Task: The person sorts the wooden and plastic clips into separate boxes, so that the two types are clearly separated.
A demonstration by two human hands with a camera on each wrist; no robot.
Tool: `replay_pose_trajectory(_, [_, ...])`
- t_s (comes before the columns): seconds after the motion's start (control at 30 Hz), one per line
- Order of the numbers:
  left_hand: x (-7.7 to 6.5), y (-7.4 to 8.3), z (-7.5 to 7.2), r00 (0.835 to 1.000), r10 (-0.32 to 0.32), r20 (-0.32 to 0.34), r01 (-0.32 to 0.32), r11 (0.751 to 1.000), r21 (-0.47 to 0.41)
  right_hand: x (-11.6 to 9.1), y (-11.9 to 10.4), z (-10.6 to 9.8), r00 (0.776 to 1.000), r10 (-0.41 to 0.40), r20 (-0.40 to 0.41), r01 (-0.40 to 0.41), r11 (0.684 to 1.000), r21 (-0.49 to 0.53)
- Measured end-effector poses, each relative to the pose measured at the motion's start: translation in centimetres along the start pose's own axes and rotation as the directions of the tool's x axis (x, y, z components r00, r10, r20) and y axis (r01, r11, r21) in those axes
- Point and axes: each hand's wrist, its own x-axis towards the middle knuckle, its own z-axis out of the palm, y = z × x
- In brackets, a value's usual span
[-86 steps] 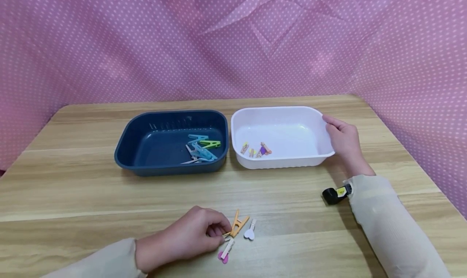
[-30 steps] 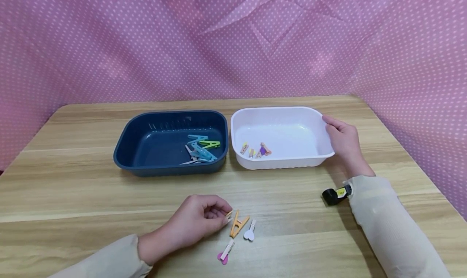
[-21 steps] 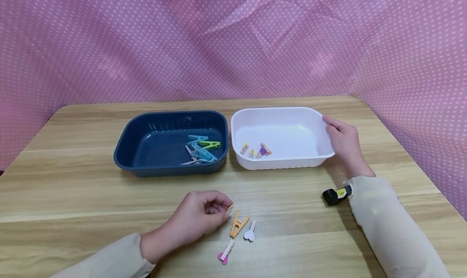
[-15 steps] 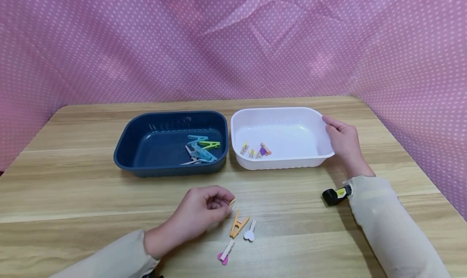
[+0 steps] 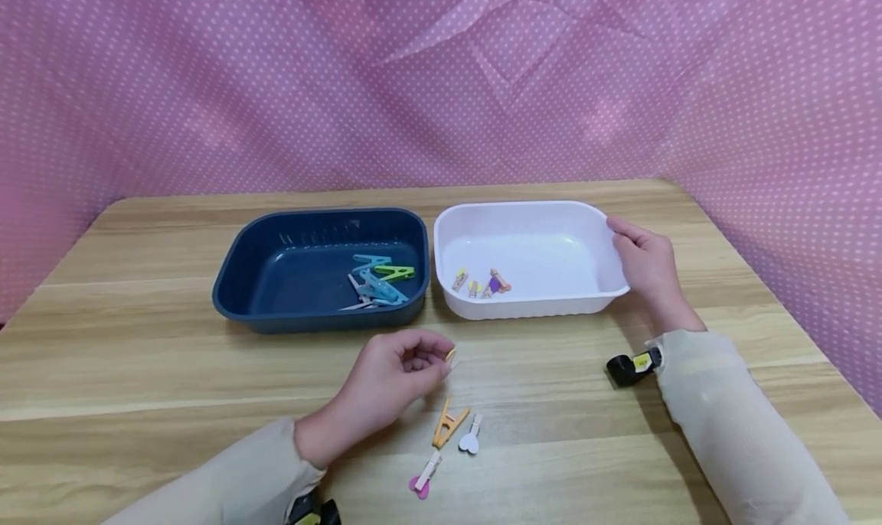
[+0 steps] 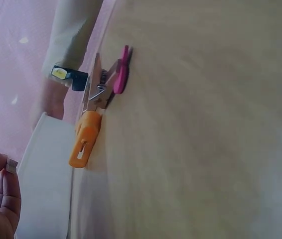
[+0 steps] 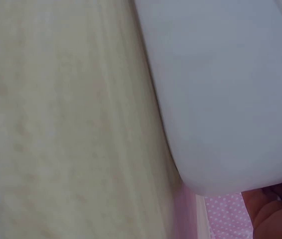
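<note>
My left hand [image 5: 396,372] pinches a small clothespin [image 5: 451,354] between thumb and forefinger, above the table in front of the two bins. Only its pale end and a bit of yellow show; the fingers hide the rest. My right hand [image 5: 646,269] grips the right end of the white bin [image 5: 537,307], thumb at the rim. Several small wooden clothespins [image 5: 474,288] lie in that bin's near left corner. Below the left hand are an orange clothespin [image 5: 441,435], a wooden one with a pink heart [image 6: 121,74] and one with a white heart [image 5: 469,442].
A dark blue bin [image 5: 237,311] stands just left of the white one, with blue, green and pale clothespins [image 5: 379,284] at its right side. Both bins sit on a wood-grain table [image 5: 172,372]. A pink dotted cloth [image 5: 441,89] hangs behind the table and along its sides.
My left hand has picked the small clothespin from beside the orange one and carried it up and rightward, toward the bins. The right hand stays on the white bin.
</note>
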Motion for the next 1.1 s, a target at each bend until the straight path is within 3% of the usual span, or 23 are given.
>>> replay_pose_trajectory(0.3, [1.4,0.3,1.0,0.998,0.03,-0.064,-0.029,1.0,0.007,0.1,0.1,-0.5,1.0,-0.016,0.001,0.016,1.0,-0.014])
replay_pose_trajectory(0.57, [2.7,1.6,2.0,0.991,0.085,-0.104,-0.087,0.996,-0.023,0.1,0.4,-0.6,1.0,-0.024,0.018,0.024,1.0,-0.009])
replay_pose_trajectory(1.1, [5.3,3.0,1.8,0.957,0.246,-0.154,-0.241,0.969,0.052,0.0,0.2,-0.6,1.0,0.001,0.026,-0.001,1.0,0.005])
